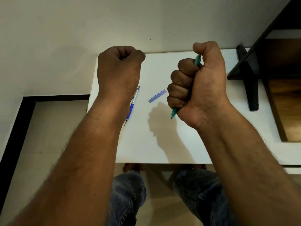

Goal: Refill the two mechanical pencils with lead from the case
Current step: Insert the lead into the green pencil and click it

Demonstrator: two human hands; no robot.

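Note:
My right hand (197, 82) is raised above the white table (162, 144) in a fist around a teal mechanical pencil (173, 113). Its tip points down toward me and its top end pokes out by the thumb. A blue and silver mechanical pencil (132, 105) lies on the table, partly hidden under my left wrist. The translucent blue lead case (157, 95) lies flat on the table between my two hands. My left hand (119, 70) hovers over the table's left side, fingers curled into a fist; I cannot see anything inside it.
A black shelf frame (249, 75) stands on the table's right side, with a wooden panel (286, 108) behind it. A pale wall runs along the table's far edge. Below the near edge are my knees in jeans (128, 193).

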